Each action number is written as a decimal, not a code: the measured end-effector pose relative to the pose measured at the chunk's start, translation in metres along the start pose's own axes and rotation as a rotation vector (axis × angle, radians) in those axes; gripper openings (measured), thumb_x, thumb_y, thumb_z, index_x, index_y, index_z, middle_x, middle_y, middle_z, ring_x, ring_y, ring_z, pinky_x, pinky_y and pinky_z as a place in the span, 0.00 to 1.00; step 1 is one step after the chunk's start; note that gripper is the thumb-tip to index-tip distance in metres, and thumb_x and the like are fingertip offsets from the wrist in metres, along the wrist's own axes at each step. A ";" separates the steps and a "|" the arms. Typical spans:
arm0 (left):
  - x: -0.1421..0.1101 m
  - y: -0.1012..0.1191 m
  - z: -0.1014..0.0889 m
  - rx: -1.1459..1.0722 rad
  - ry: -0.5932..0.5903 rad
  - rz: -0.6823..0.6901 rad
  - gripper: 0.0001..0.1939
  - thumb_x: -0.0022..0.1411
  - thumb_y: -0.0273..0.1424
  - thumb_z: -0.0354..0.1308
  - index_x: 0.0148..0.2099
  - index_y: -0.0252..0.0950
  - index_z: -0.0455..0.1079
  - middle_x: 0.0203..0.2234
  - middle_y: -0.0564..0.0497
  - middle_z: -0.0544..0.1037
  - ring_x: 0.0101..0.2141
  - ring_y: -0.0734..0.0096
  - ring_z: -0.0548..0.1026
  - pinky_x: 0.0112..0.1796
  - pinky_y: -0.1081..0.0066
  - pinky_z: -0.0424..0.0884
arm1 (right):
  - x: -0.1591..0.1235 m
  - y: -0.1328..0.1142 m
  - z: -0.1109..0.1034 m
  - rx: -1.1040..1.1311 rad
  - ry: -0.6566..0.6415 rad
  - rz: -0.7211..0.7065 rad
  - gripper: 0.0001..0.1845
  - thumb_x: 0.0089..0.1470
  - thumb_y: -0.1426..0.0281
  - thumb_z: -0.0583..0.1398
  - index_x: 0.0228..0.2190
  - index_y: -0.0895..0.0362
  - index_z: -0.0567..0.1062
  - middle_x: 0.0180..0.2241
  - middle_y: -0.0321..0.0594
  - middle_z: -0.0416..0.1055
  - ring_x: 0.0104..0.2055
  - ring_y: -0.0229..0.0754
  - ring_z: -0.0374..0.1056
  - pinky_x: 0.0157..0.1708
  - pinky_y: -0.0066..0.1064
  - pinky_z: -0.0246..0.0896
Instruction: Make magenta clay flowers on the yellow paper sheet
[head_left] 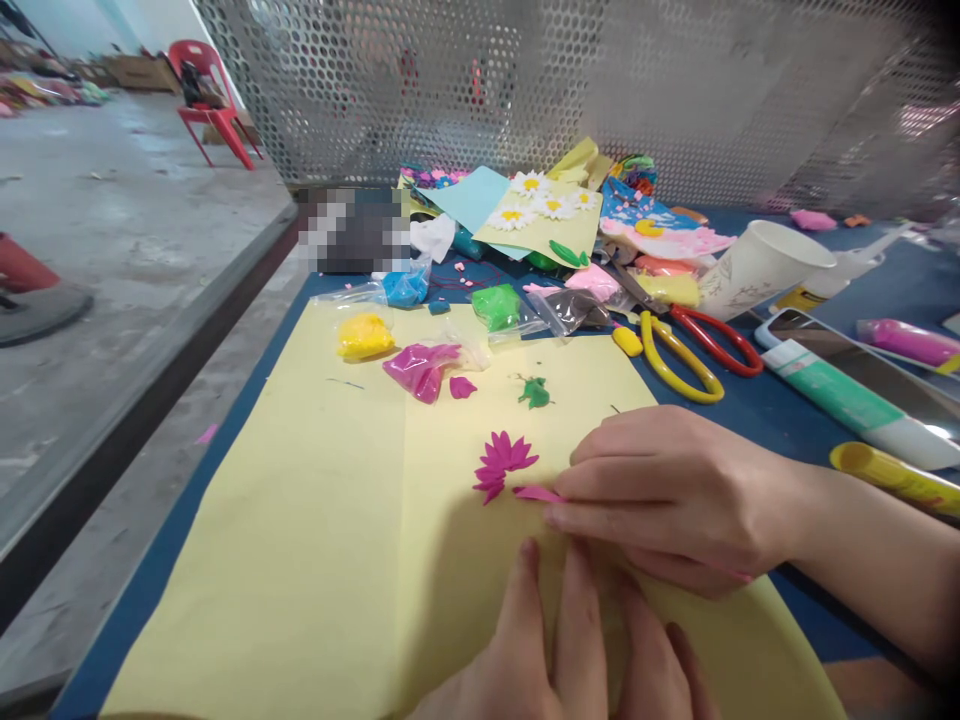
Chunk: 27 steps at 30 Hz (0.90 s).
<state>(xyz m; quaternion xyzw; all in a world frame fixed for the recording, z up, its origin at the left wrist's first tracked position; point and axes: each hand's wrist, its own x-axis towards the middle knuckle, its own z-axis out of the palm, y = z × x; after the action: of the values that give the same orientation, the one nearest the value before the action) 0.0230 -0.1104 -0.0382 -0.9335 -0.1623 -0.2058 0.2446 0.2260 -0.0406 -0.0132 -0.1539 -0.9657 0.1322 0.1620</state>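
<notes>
Top of your view, a daisy card (pixel 536 215) sits right on a heap of craft paper (pixel 660 235)! Coming forward, you've got bags of clay: yellow clay (pixel 365 337), magenta clay (pixel 422 370), blue clay (pixel 406 288), green clay (pixel 496 307). Over to your right on the blue tabletop (pixel 922 270), there are scissors (pixel 720 340) with one yellow and one red loop, and a paper cup (pixel 761 268) tipped on its side just beyond them. Further right, a white-and-green tube (pixel 840 395), a yellow tube (pixel 896 478) and a pink tube (pixel 909 342). Behind it all, a perforated metal screen (pixel 420 90), and away on your left, a red plastic chair (pixel 210 100) on the concrete floor (pixel 142 220).
</notes>
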 end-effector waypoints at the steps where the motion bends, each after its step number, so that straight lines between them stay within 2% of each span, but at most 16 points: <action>1: 0.000 0.000 0.000 0.000 -0.002 0.010 0.12 0.68 0.27 0.48 0.48 0.39 0.72 0.37 0.59 0.80 0.36 0.68 0.80 0.32 0.72 0.81 | 0.000 0.001 -0.001 0.005 0.015 -0.034 0.14 0.60 0.74 0.54 0.47 0.60 0.71 0.40 0.46 0.76 0.35 0.44 0.69 0.31 0.37 0.61; 6: 0.000 -0.002 -0.001 0.023 -0.034 0.036 0.12 0.68 0.29 0.49 0.49 0.39 0.72 0.39 0.57 0.80 0.37 0.69 0.80 0.33 0.73 0.80 | -0.001 0.005 -0.003 0.031 0.022 -0.105 0.17 0.56 0.74 0.56 0.48 0.62 0.70 0.41 0.47 0.76 0.34 0.44 0.68 0.30 0.38 0.62; 14: 0.005 -0.004 -0.002 -0.007 0.025 -0.017 0.13 0.69 0.28 0.46 0.45 0.40 0.72 0.35 0.60 0.80 0.34 0.70 0.80 0.31 0.72 0.80 | -0.001 0.005 -0.003 0.022 0.001 -0.102 0.18 0.55 0.75 0.56 0.48 0.61 0.70 0.40 0.46 0.75 0.34 0.43 0.69 0.31 0.37 0.62; 17: 0.007 -0.006 -0.001 -0.027 0.049 -0.049 0.13 0.68 0.26 0.46 0.41 0.40 0.73 0.33 0.60 0.80 0.34 0.70 0.79 0.30 0.72 0.79 | 0.002 0.004 -0.004 0.116 0.072 -0.049 0.17 0.53 0.78 0.54 0.45 0.60 0.71 0.38 0.45 0.75 0.35 0.42 0.70 0.31 0.35 0.64; 21: 0.008 -0.007 0.002 -0.087 0.106 -0.126 0.11 0.66 0.26 0.50 0.38 0.39 0.73 0.30 0.57 0.78 0.33 0.71 0.77 0.34 0.69 0.80 | 0.006 0.002 -0.004 0.344 0.152 0.087 0.17 0.53 0.83 0.53 0.43 0.61 0.72 0.34 0.45 0.75 0.36 0.38 0.71 0.34 0.29 0.66; 27: 0.007 -0.005 0.006 -0.126 0.111 -0.137 0.06 0.64 0.29 0.55 0.38 0.39 0.73 0.30 0.55 0.76 0.35 0.69 0.76 0.39 0.64 0.79 | 0.006 -0.005 -0.002 0.284 0.145 0.189 0.16 0.53 0.82 0.53 0.41 0.59 0.74 0.31 0.43 0.76 0.34 0.38 0.71 0.34 0.30 0.67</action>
<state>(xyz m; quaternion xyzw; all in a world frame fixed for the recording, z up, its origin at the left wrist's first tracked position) 0.0289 -0.1014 -0.0382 -0.9209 -0.1985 -0.2833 0.1797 0.2196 -0.0424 -0.0083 -0.2288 -0.9043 0.2705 0.2382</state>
